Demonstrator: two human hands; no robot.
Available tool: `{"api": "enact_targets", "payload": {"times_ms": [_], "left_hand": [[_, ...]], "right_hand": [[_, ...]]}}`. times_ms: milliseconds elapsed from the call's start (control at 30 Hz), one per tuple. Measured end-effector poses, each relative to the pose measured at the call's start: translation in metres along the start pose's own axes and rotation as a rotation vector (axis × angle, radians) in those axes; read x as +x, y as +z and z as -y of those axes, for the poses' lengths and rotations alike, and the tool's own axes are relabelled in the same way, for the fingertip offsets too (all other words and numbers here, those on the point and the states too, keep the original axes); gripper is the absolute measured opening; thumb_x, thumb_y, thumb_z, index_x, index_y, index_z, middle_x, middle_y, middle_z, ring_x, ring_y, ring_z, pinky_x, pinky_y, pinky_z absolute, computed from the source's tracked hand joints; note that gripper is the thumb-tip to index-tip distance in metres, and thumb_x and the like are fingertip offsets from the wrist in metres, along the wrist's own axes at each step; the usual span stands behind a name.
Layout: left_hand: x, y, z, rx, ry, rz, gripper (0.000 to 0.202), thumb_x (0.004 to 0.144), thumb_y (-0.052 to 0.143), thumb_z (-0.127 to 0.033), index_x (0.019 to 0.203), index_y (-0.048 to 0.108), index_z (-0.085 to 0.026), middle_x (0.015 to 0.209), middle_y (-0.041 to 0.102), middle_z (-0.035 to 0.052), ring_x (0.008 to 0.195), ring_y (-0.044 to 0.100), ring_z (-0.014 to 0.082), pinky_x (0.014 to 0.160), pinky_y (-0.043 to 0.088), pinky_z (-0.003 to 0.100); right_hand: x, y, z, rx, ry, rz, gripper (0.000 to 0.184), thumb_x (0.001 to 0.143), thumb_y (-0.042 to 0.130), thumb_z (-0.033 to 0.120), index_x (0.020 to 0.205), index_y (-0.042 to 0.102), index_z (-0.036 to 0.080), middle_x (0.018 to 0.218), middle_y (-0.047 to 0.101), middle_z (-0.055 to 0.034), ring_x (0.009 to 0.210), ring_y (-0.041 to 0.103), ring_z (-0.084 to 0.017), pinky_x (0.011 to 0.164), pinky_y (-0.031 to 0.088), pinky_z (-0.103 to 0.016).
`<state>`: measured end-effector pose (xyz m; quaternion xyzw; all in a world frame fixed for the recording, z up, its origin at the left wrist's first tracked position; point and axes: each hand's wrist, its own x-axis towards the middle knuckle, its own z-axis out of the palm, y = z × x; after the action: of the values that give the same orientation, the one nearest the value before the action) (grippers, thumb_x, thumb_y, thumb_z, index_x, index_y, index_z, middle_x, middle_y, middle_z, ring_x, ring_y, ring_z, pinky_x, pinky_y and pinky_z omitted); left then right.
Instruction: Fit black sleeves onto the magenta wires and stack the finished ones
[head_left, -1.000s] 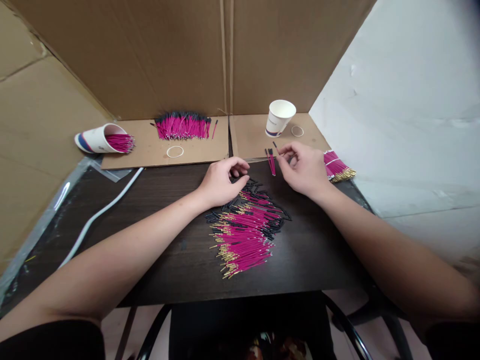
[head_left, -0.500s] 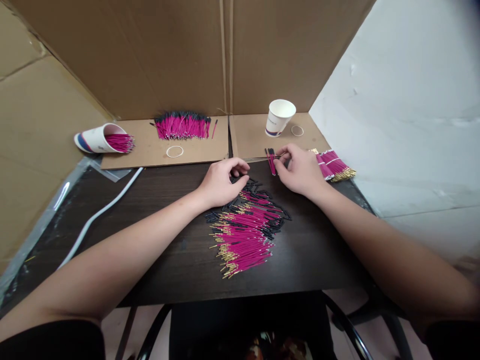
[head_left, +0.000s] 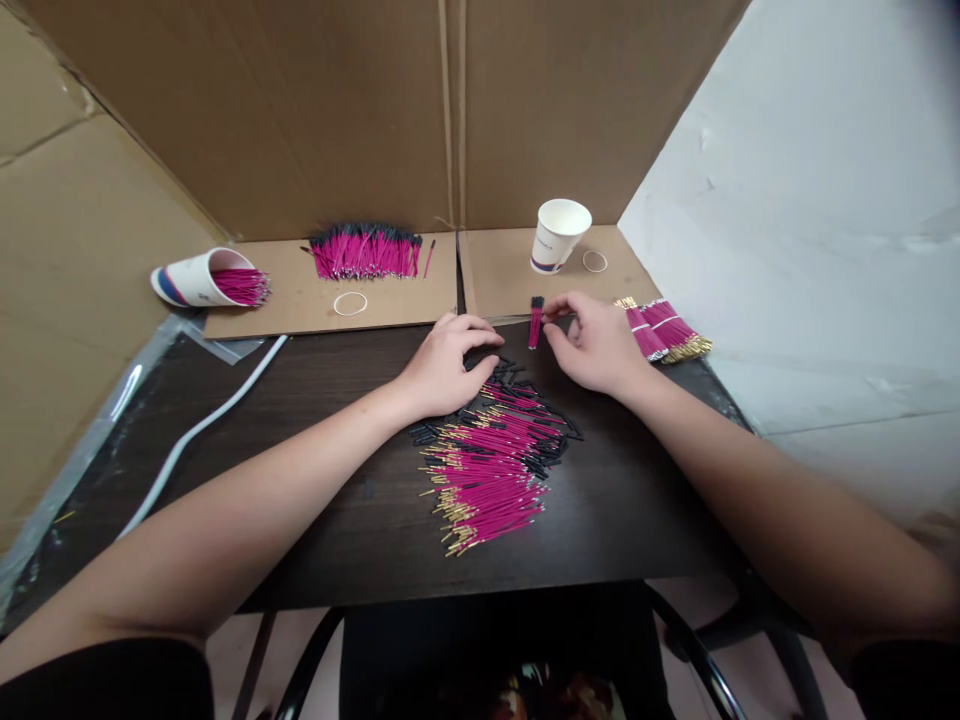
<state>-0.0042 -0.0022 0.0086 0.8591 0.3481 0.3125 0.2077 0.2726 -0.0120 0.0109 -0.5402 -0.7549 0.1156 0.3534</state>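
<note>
Wires (head_left: 535, 324) lie bunched just left of the right hand (head_left: 594, 345).

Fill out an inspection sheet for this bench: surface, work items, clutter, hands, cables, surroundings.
Surface: dark table, with cardboard sheets along its far edge.
Work items: loose pile of pink wires and black sleeves mid-table; small bunch of pink wires lying beyond it.
Clutter: tipped cup holding wires, upright cup, row of wires, rubber bands, banded bundles at the right edge.
Hands: left hand rests on the pile's far edge, fingers curled; right hand fingertips touch the small bunch; grip unclear for both.
Cables: white cable crosses the table's left side.
Surroundings: cardboard walls behind and left, white wall right.
</note>
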Motion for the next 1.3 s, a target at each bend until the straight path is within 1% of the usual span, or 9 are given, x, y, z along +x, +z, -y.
{"api": "enact_targets", "payload": {"times_ms": [233,333,400,467,567,633,767,1067,1300], "left_hand": [[-0.001,0.000,-0.001,-0.034,0.005,-0.028,0.013,0.099,0.085,-0.011,0.098,0.087,-0.023,0.124,0.080,0.0089,0.120,0.072,0.0318,0.116,0.056,0.056],[-0.001,0.000,-0.001,-0.044,0.003,-0.030,0.012,0.097,0.086,-0.010,0.093,0.085,-0.022,0.123,0.080,0.0087,0.119,0.073,0.0318,0.115,0.057,0.055],[-0.001,0.000,-0.001,-0.050,0.011,-0.031,0.012,0.096,0.087,-0.010,0.093,0.085,-0.021,0.123,0.080,0.0092,0.119,0.073,0.0318,0.114,0.057,0.055],[-0.001,0.000,-0.001,-0.058,0.023,-0.031,0.011,0.096,0.087,-0.010,0.099,0.086,-0.021,0.124,0.080,0.0097,0.121,0.073,0.0317,0.114,0.057,0.054],[-0.001,-0.001,-0.001,-0.050,0.028,-0.001,0.015,0.099,0.086,-0.012,0.109,0.089,-0.023,0.127,0.080,0.0095,0.124,0.071,0.0321,0.115,0.056,0.056],[-0.001,-0.001,0.000,-0.042,0.040,0.014,0.016,0.101,0.085,-0.013,0.110,0.091,-0.025,0.129,0.080,0.0094,0.125,0.071,0.0325,0.116,0.056,0.057],[-0.002,0.000,0.001,-0.044,0.050,0.009,0.015,0.100,0.086,-0.013,0.106,0.092,-0.026,0.128,0.080,0.0090,0.123,0.071,0.0323,0.115,0.056,0.057],[-0.001,0.001,0.001,-0.078,0.056,-0.008,0.014,0.099,0.087,-0.011,0.099,0.089,-0.025,0.124,0.081,0.0074,0.119,0.073,0.0314,0.113,0.057,0.055],[0.000,-0.002,-0.005,-0.069,0.023,0.043,0.015,0.099,0.081,-0.008,0.092,0.080,-0.022,0.121,0.080,0.0075,0.120,0.071,0.0320,0.115,0.054,0.056]], "right_hand": [[-0.002,-0.005,0.010,0.052,-0.131,-0.008,0.008,0.097,0.069,0.022,0.105,0.069,0.021,0.091,0.076,-0.0073,0.081,0.070,-0.028,0.082,0.053,-0.043],[-0.006,-0.013,0.025,0.149,-0.241,0.164,0.004,0.098,0.074,0.024,0.097,0.070,0.021,0.085,0.070,-0.0023,0.072,0.063,-0.021,0.073,0.049,-0.037],[-0.009,-0.018,0.037,0.236,-0.323,0.355,0.009,0.101,0.075,0.024,0.093,0.071,0.022,0.078,0.065,0.0012,0.067,0.059,-0.018,0.069,0.046,-0.035],[-0.013,-0.022,0.048,0.315,-0.372,0.487,0.015,0.103,0.076,0.025,0.089,0.071,0.021,0.077,0.064,0.0019,0.067,0.058,-0.017,0.067,0.045,-0.033],[-0.017,-0.024,0.059,0.372,-0.395,0.596,0.020,0.106,0.079,0.029,0.089,0.073,0.021,0.081,0.066,0.0004,0.069,0.059,-0.017,0.066,0.044,-0.033],[-0.019,-0.024,0.062,0.364,-0.398,0.641,0.022,0.106,0.082,0.032,0.090,0.074,0.021,0.083,0.068,-0.0005,0.070,0.060,-0.018,0.066,0.044,-0.034],[-0.022,-0.020,0.062,0.331,-0.387,0.692,0.020,0.106,0.083,0.033,0.093,0.076,0.020,0.085,0.069,-0.0015,0.072,0.061,-0.019,0.066,0.043,-0.034],[-0.025,-0.017,0.064,0.360,-0.391,0.695,0.013,0.103,0.073,0.014,0.092,0.077,0.020,0.083,0.072,-0.0012,0.070,0.063,-0.018,0.068,0.045,-0.034],[-0.025,-0.018,0.066,0.374,-0.387,0.699,0.015,0.100,0.069,0.013,0.089,0.074,0.020,0.082,0.072,-0.0016,0.069,0.062,-0.019,0.068,0.046,-0.034]]}}
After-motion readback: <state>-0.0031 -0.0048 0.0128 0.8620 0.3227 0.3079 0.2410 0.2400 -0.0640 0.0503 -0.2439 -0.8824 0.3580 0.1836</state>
